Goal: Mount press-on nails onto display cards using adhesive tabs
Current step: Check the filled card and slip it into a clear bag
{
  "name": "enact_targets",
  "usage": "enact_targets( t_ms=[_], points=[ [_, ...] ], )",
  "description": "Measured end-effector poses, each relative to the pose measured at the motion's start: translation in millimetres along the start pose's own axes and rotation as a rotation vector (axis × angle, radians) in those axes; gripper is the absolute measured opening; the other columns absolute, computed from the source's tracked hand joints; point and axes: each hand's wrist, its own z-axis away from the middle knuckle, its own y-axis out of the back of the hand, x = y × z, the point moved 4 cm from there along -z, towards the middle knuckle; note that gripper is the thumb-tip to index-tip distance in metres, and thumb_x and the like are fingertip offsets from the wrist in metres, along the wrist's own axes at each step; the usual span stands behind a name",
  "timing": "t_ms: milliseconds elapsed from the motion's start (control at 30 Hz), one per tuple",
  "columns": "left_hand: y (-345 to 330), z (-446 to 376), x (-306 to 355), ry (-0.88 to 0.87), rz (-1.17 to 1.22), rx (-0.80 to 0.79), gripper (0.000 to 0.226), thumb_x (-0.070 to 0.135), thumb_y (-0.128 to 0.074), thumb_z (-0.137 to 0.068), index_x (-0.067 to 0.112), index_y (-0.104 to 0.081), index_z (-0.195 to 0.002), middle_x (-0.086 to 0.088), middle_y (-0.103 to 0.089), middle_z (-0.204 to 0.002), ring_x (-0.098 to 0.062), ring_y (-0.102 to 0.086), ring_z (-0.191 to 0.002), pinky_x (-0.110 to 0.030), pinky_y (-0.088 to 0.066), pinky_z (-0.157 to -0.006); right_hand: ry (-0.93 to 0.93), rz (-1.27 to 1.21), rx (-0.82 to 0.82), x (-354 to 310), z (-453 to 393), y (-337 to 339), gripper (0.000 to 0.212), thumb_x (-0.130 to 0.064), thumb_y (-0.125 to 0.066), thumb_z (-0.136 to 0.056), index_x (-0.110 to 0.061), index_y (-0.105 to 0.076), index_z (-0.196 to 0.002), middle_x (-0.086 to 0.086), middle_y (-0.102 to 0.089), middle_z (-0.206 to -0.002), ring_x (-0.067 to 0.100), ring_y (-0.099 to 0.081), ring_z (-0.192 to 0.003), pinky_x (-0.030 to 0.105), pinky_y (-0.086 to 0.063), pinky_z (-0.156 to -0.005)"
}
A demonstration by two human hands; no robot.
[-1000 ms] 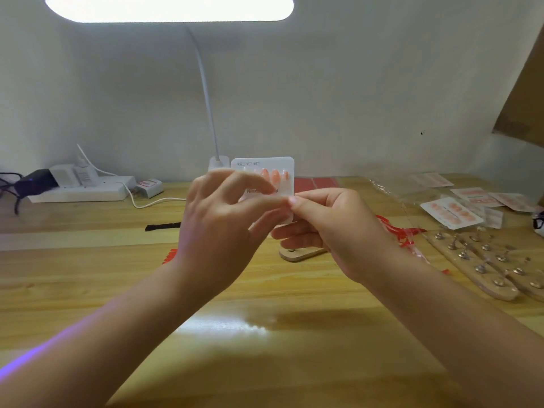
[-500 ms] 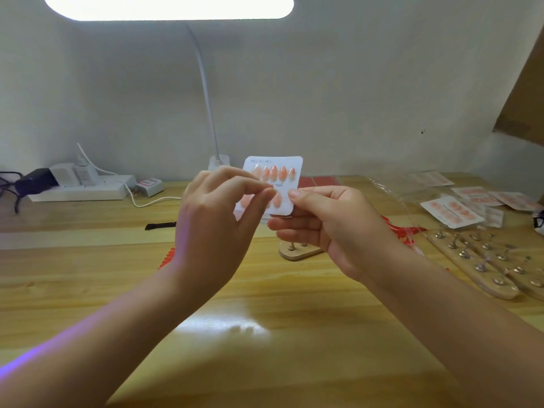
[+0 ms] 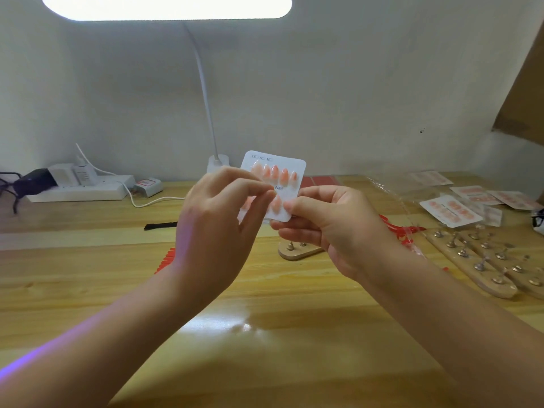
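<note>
A white display card (image 3: 290, 179) with a row of several pink-orange press-on nails (image 3: 275, 172) across its top stands upright above the desk. My right hand (image 3: 329, 228) pinches the card's lower right corner with thumb and fingers. My left hand (image 3: 217, 222) holds its thumb and forefinger together at the card's lower left, over the lower row of nails; what they pinch is hidden behind the fingers.
Behind the hands lies a small wooden nail stand (image 3: 297, 250). To the right are longer wooden stands with metal pegs (image 3: 482, 260), finished cards (image 3: 447, 212) and clear bags. Red nail strips (image 3: 166, 259), a lamp base (image 3: 217, 163) and a power strip (image 3: 79, 188) sit left and back.
The card has tilted upright and moved slightly right, showing its top row of nails. My left fingers shifted down to the card's lower left.
</note>
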Motion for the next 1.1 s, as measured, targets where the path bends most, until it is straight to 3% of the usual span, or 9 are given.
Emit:
enact_targets(
  t_ms=[267, 567, 633, 767, 833, 1100],
  points=[
    [1, 3, 3, -0.235, -0.172, 0.053, 0.017, 0.025, -0.070, -0.090, 0.011, -0.077, -0.084, -0.003, -0.071, -0.087, -0.027, -0.062, -0.071, -0.044, -0.049, -0.066, 0.048, 0.009, -0.059, -3, 4, -6, 0.003, 0.002, -0.066, -0.084, 0.002, -0.070, -0.083, 0.017, -0.072, -0.074, 0.026, -0.072, -0.070, 0.025, -0.057, -0.060],
    [2, 4, 8, -0.398, -0.360, 0.096, 0.012, 0.021, -0.070, -0.090, 0.018, -0.078, -0.082, 0.002, -0.073, -0.089, -0.024, -0.060, -0.074, -0.037, -0.043, -0.070, 0.106, 0.090, -0.075, -8, 6, -5, 0.011, 0.000, -0.062, -0.090, 0.005, -0.070, -0.095, 0.016, -0.073, -0.080, 0.028, -0.073, -0.078, 0.027, -0.058, -0.066],
    [1, 4, 7, -0.374, -0.329, 0.077, 0.013, 0.020, -0.069, -0.090, 0.016, -0.077, -0.082, 0.001, -0.072, -0.089, -0.025, -0.061, -0.074, -0.038, -0.044, -0.071, 0.125, 0.115, -0.072, -9, 7, -5, 0.010, -0.001, -0.062, -0.090, 0.004, -0.070, -0.094, 0.016, -0.073, -0.079, 0.028, -0.074, -0.076, 0.027, -0.058, -0.065],
    [0, 1, -2, -0.068, -0.050, 0.012, 0.019, 0.018, -0.060, -0.093, 0.007, -0.074, -0.085, -0.001, -0.068, -0.090, -0.026, -0.062, -0.078, -0.046, -0.049, -0.071, 0.137, 0.160, -0.081, -9, 9, -7, 0.007, -0.004, -0.064, -0.090, -0.001, -0.071, -0.089, 0.016, -0.074, -0.079, 0.026, -0.074, -0.073, 0.028, -0.060, -0.066],
    [0, 0, -4, 0.001, 0.010, -0.005, 0.020, 0.019, -0.060, -0.092, 0.006, -0.073, -0.086, 0.001, -0.065, -0.090, -0.027, -0.061, -0.078, -0.048, -0.049, -0.070, 0.137, 0.174, -0.087, -9, 9, -7, 0.008, -0.004, -0.064, -0.090, -0.003, -0.072, -0.089, 0.015, -0.075, -0.079, 0.026, -0.074, -0.074, 0.029, -0.060, -0.067],
    [3, 1, 6, -0.278, -0.172, 0.050, 0.016, 0.021, -0.070, -0.089, 0.013, -0.077, -0.078, -0.001, -0.070, -0.084, -0.025, -0.060, -0.066, -0.041, -0.045, -0.068, 0.135, 0.137, -0.085, -9, 7, -6, 0.011, -0.003, -0.062, -0.091, -0.001, -0.073, -0.089, 0.015, -0.074, -0.080, 0.025, -0.073, -0.072, 0.027, -0.059, -0.066]
  ],
)
